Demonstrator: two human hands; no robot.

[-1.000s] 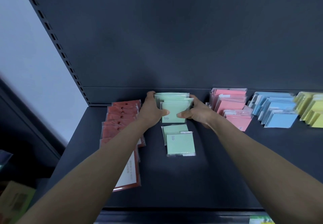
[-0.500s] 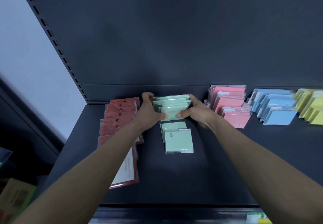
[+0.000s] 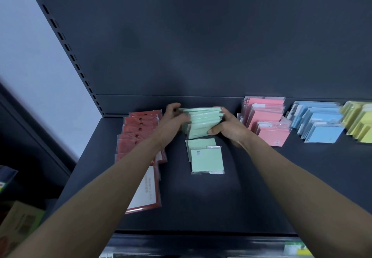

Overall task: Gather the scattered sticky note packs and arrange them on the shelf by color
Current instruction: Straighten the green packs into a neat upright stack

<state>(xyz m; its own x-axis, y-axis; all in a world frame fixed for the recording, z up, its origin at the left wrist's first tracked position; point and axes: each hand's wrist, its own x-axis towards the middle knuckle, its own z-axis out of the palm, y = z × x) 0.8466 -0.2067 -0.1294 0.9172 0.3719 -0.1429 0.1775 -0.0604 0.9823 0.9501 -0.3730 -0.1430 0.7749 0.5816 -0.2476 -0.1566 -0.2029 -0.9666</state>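
My left hand (image 3: 173,120) and right hand (image 3: 229,130) grip a fanned stack of green sticky note packs (image 3: 203,124) from both sides, fingers curled round it, near the back of the dark shelf (image 3: 261,187). Two more green packs (image 3: 207,160) lie flat just in front. Red packs (image 3: 138,134) sit to the left; pink packs (image 3: 265,120), blue packs (image 3: 320,122) and yellow packs (image 3: 360,124) to the right.

Yellow packs (image 3: 360,122) cut by right edge, left hand (image 3: 172,121) and held green stack (image 3: 203,123) motion-blurred, red packs (image 3: 138,129) partly under left forearm (image 3: 120,179), front green pack (image 3: 207,160) print illegible.
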